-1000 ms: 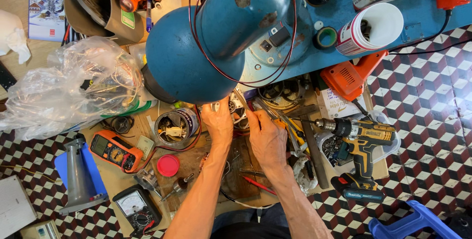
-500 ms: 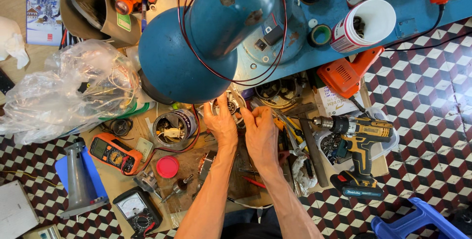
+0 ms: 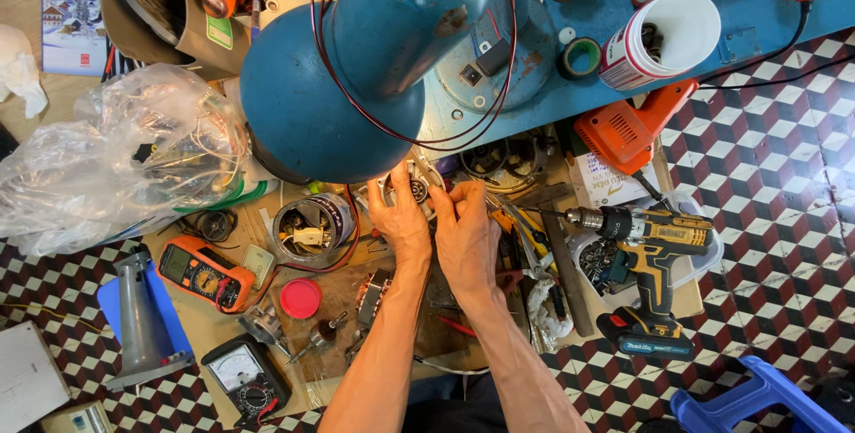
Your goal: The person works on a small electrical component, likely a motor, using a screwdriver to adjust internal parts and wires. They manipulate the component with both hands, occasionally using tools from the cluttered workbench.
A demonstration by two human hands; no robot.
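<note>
Checkered floor tiles show around my messy bench. Both hands have slid up under the big blue fan housing (image 3: pixel 356 85). My left hand (image 3: pixel 403 219) curls around a small metal motor part (image 3: pixel 417 185); my right hand (image 3: pixel 465 239) pinches something tiny beside it. Up right of them stands a white tub (image 3: pixel 659 36) with a red label; left, a red lid (image 3: pixel 300 298).

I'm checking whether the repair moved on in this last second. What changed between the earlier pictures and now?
Little changed. The left hand and right hand stayed close together on the small metal motor part beneath the blue housing, only their fingers shifting slightly. The view drifted a little. Nothing was picked up or let go. The cordless drill, orange multimeter and red cap lie as before.
</note>
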